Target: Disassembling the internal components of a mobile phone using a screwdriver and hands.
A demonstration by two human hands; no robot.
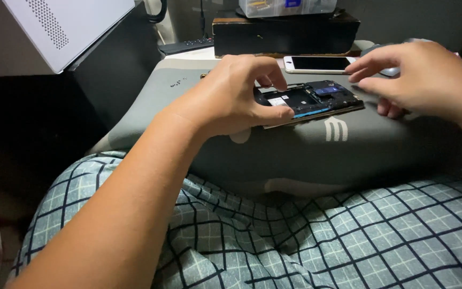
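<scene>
Here, mid-frame, the left hand [231, 93] pinches the opened phone [311, 99] steady on the grey cushion [316, 144], while the right hand [418, 75], fingers loosely spread and empty, hovers beside it, probably needing a careful reach inside.

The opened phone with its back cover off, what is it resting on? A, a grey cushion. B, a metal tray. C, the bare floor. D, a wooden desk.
A: the opened phone, steadied by the left hand, lies on the grey cushion above the checked fabric.
</scene>
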